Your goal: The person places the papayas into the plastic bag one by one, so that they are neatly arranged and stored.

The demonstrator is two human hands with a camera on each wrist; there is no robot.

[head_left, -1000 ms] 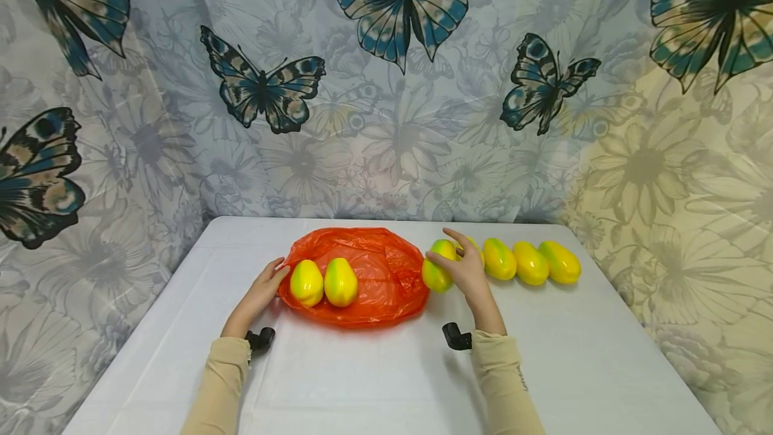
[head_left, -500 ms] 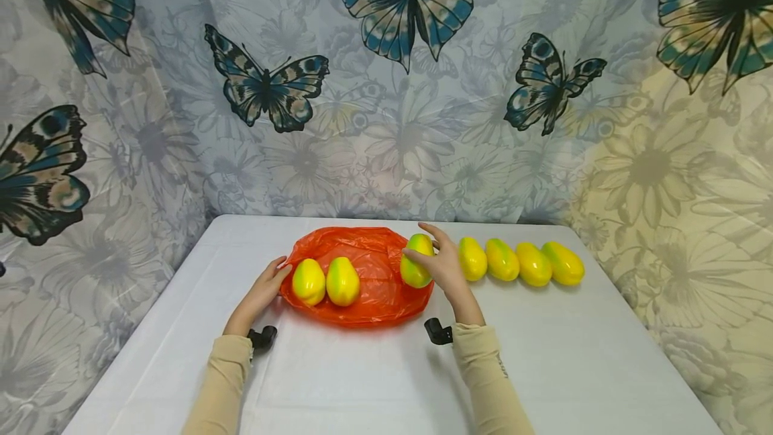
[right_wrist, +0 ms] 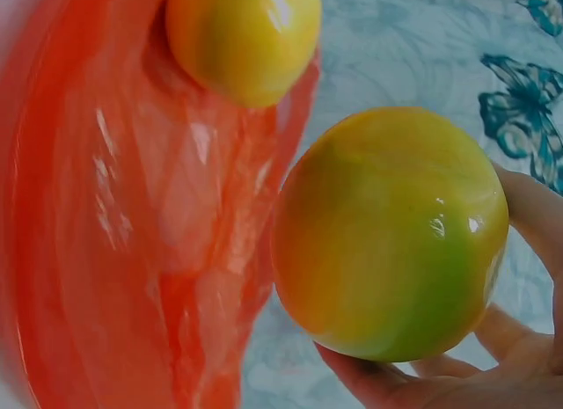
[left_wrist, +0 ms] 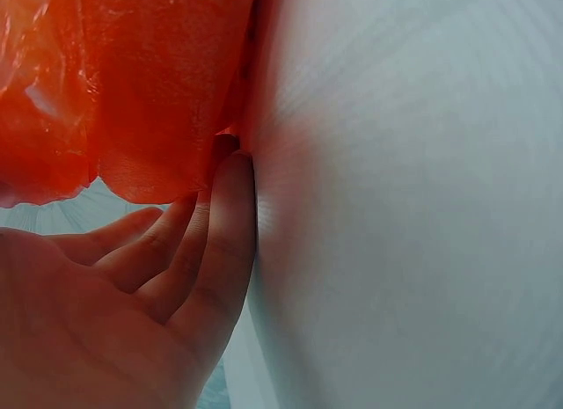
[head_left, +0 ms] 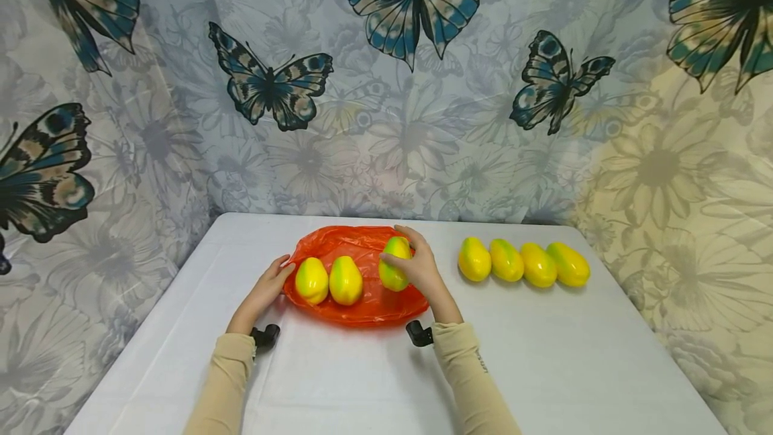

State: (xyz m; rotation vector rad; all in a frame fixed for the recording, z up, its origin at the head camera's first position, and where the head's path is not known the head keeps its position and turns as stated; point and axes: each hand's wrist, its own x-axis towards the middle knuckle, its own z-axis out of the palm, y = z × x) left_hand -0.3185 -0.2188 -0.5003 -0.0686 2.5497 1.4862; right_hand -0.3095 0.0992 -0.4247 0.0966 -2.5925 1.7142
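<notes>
My right hand [head_left: 425, 272] holds a glossy yellow-green fruit [head_left: 394, 264], shaped like a mango or papaya, over the right part of a red plastic bag [head_left: 368, 311]. In the right wrist view, fingers curve round the held fruit [right_wrist: 387, 242], which stands apart from the red plastic [right_wrist: 114, 224]. Two more such fruits, one yellow [head_left: 311, 280] and one with a green streak [head_left: 346, 280], sit on the left of the opened bag. My left hand [head_left: 264, 291] rests at the bag's left edge. Its fingers [left_wrist: 230, 224] reach fairly straight against the red plastic in the left wrist view; its thumb is not seen there.
Several more yellow fruits [head_left: 506, 260] lie in a row at the back right of the white table [head_left: 338, 381]. Behind the table hangs a floral cloth [head_left: 374, 146] printed with butterflies. Black wrist cameras [head_left: 419, 333] stick out at both cuffs.
My right hand has carried the fruit leftward from beside the row to above the bag's right part. My left hand and the two fruits on the bag stay about where they were.
</notes>
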